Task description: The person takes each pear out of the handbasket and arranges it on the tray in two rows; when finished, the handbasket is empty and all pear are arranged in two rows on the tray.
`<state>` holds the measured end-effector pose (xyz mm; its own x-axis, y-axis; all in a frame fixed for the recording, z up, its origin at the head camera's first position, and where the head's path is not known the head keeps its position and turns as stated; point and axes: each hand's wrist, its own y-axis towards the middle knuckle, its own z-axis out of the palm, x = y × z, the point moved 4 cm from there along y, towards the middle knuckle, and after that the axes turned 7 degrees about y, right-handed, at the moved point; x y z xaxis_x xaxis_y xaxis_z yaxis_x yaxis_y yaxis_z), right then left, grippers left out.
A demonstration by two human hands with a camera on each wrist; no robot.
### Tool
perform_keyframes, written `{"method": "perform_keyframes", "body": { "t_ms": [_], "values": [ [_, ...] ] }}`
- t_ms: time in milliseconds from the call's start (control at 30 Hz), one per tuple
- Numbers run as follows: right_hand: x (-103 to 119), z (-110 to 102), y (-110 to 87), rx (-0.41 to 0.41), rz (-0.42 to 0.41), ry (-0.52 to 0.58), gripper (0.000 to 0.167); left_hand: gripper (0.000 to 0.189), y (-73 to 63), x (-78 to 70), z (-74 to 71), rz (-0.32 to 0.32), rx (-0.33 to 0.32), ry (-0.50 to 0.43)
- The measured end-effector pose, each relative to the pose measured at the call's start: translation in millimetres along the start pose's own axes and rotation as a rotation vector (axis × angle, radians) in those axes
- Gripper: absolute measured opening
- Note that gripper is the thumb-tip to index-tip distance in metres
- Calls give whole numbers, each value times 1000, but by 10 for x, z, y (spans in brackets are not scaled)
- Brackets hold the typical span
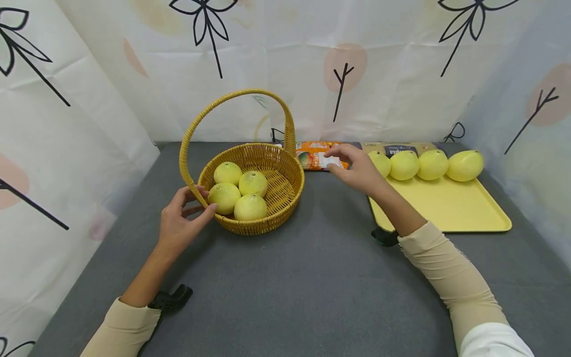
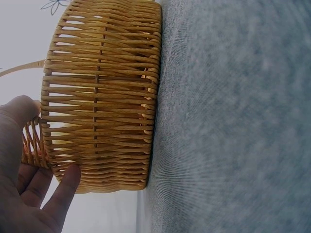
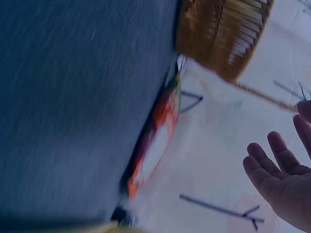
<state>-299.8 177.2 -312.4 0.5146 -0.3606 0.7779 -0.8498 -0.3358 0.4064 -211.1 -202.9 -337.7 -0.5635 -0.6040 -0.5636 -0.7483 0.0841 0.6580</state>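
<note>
A golden woven basket (image 1: 285,208) with a tall arched handle stands on the table, left of the middle. Several round yellow-green fruits (image 1: 251,207) lie together in its left half. My left hand (image 1: 182,218) holds the basket's left side where the handle meets the rim. In the left wrist view, thumb and fingers lie around the handle base, one fingertip against the weave (image 2: 97,111). Raised between basket and tray, my right hand (image 1: 354,168) holds nothing, its fingers loosely bent. The right wrist view shows that hand (image 3: 286,179) with its fingers apart.
On the right lies a yellow tray (image 1: 450,213), with several yellow-green fruits (image 1: 432,164) in a row at its far side. An orange package (image 1: 312,154) and a brown package (image 1: 401,148) lie along the back, before a patterned cloth wall (image 1: 285,64).
</note>
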Motion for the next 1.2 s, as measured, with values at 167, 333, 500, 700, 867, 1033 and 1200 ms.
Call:
{"method": "perform_keyframes", "body": {
  "t_ms": [167, 333, 500, 700, 867, 1033, 1200],
  "values": [
    [113, 343, 109, 75, -82, 19, 26, 42, -1, 4, 8, -7, 5, 6],
    [187, 636, 252, 153, -102, 37, 33, 41, -9, 16, 9, -16, 8, 8],
    [259, 937, 394, 248, -100, 6, 39, 41, -14, 24, 6, -20, 10, 10],
    [251, 1250, 534, 400, -14, -70, 52, 42, -8, -3, -2, -17, 8, 16],
    [209, 1371, 612, 489, 28, -157, 60, 42, 5, -34, -4, -16, 7, 18],
    [138, 1444, 697, 558, 13, -128, 63, 43, 2, -24, -1, -17, 9, 19],
    [119, 1502, 740, 609, -25, -137, 67, 42, 1, -13, 0, -11, 3, 10]
  ]
}}
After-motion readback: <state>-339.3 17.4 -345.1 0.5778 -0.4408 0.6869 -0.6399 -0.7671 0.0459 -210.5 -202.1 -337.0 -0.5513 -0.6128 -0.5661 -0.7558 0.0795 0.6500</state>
